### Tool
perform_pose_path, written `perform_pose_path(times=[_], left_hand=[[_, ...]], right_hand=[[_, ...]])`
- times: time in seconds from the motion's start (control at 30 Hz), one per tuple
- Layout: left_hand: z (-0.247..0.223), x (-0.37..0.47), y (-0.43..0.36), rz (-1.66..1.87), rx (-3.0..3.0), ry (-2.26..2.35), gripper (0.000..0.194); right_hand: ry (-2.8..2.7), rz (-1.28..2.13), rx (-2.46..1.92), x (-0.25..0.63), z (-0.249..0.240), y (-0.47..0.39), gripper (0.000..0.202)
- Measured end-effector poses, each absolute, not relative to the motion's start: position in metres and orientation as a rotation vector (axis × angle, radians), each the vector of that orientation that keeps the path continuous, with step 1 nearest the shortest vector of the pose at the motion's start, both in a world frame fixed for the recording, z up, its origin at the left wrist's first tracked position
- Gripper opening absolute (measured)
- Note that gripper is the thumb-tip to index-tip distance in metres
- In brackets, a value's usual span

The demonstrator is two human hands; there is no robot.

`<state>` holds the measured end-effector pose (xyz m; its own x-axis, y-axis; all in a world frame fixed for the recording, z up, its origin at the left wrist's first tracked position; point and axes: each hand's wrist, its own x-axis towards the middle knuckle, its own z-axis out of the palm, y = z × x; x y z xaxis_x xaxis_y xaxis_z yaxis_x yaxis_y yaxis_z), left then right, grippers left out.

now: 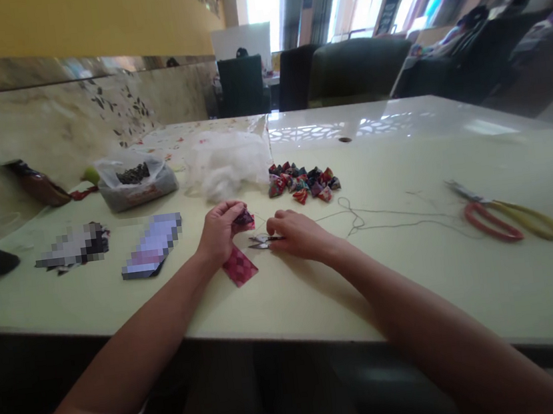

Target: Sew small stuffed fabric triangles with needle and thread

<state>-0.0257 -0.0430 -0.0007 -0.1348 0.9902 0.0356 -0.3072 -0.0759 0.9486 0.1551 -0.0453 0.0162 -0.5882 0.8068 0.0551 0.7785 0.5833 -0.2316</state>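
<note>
My left hand pinches a small dark purple piece of patterned fabric above the table. Below it lies a pink checked fabric strip, its upper end hidden by the hand. My right hand is closed around small metal thread snips, whose blades point left toward the fabric. A fine thread runs between the fabric and the right hand. More dark thread trails in loops over the table to the right. Behind the hands sits a cluster of small stuffed fabric pieces in red, green and dark prints.
Large scissors with red and yellow handles lie at the right. On the left are a phone-like flat object, fabric scraps, and a plastic bag of dark grains. White stuffing in a clear bag stands behind.
</note>
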Motion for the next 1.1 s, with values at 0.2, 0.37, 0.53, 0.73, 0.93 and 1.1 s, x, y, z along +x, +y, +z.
perform_pose_path(times=[0.2,0.37,0.53,0.73,0.93,1.1], left_hand=[[0.001,-0.026,-0.041,1.493,0.939,1.046,0.028],[-0.003,-0.030,-0.039,1.526,0.961,1.034,0.021],[-0.002,-0.031,-0.038,1.569,1.022,1.048,0.017],[0.006,-0.029,-0.040,1.597,0.989,1.044,0.013],[0.005,-0.032,-0.040,1.501,1.011,0.935,0.013],[0.003,-0.032,-0.040,1.429,1.010,0.905,0.012]], right_hand=[[-2.862,0.062,-1.264,0.151,0.019,-0.052,0.019],[-2.855,-0.007,-1.241,0.147,0.011,-0.050,0.024],[-2.829,0.039,-1.315,0.144,0.009,-0.048,0.021],[-2.352,0.480,-1.374,0.151,0.009,-0.041,0.010],[-1.781,1.088,-1.131,0.156,0.006,-0.034,0.002],[-1.628,1.359,-0.976,0.152,0.015,-0.045,0.037]])
